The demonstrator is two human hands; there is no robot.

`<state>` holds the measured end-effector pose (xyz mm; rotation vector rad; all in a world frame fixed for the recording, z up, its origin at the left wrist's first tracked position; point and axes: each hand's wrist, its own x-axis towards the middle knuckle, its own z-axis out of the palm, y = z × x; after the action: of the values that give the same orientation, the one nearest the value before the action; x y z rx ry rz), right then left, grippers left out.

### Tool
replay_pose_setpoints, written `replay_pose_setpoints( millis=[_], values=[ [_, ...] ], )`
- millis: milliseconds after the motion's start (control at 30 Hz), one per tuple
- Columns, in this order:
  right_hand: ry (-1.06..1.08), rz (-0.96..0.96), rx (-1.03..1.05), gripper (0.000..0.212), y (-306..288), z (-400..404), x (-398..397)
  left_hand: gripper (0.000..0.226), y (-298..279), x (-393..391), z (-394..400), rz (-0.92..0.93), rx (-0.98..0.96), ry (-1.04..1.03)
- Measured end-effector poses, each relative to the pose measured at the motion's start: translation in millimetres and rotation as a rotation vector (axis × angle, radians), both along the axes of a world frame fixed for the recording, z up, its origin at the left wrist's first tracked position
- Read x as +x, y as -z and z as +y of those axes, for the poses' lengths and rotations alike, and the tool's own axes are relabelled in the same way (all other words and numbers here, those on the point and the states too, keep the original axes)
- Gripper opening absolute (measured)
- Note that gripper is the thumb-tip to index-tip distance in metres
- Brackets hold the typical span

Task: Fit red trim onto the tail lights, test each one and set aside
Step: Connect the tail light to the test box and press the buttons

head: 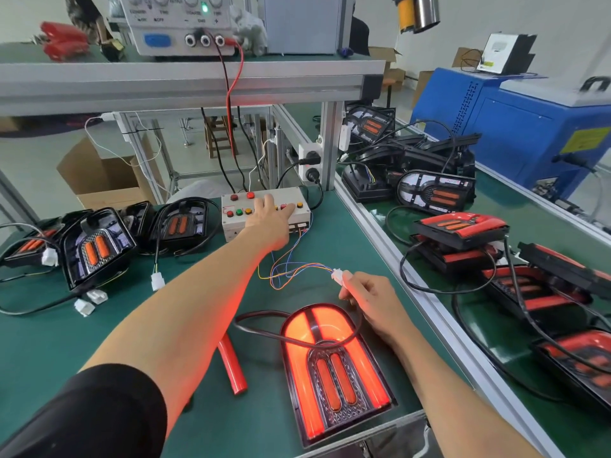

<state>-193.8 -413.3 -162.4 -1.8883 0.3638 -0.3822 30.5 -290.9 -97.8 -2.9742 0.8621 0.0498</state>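
Observation:
A tail light (334, 371) lies on the green bench in front of me, its arched outer band glowing red. Its black cable loops across the lens to a white connector (338, 277), which my right hand (370, 300) pinches where it joins the coloured wires. My left hand (269, 218) reaches forward with straight fingers pressing on the white button box (238, 223). A red trim piece (233, 366) lies loose on the mat, left of the lit light and partly under my left forearm.
Several unlit tail lights without trim (99, 247) lie at the left with loose white plugs. To the right, several lights with red trim (461, 228) are piled on the side bench. A power supply (178, 24) sits on the shelf above. A blue machine (515, 127) stands far right.

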Motion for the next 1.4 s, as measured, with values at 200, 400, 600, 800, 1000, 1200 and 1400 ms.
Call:
replay_pose_setpoints(
  millis=[200,400,600,800,1000,1200,1400],
  values=[
    [0.002,0.008,0.023,0.054,-1,1,0,0.091,-5,-6,6,0.034,-0.032,0.039],
    [-0.021,-0.014,0.018,0.046,-5,2,-2,0.033,-12,-43,41,-0.016,-0.427,0.119],
    [-0.013,-0.004,-0.001,0.045,-7,5,-4,0.025,-15,-101,74,0.190,-0.744,0.291],
    [-0.051,0.007,-0.049,0.043,-21,14,-7,0.052,-12,-120,62,0.100,-0.490,0.469],
    [-0.109,0.067,-0.187,0.041,-41,21,-4,0.037,-15,-115,63,0.051,-0.386,0.566],
    [-0.214,0.139,-0.352,0.044,-57,24,-1,0.018,-32,-102,79,-0.071,-0.403,0.832],
    [-0.275,0.092,-0.450,0.051,-75,34,-2,0.018,-33,-95,88,-0.104,-0.455,0.961]
  ],
)
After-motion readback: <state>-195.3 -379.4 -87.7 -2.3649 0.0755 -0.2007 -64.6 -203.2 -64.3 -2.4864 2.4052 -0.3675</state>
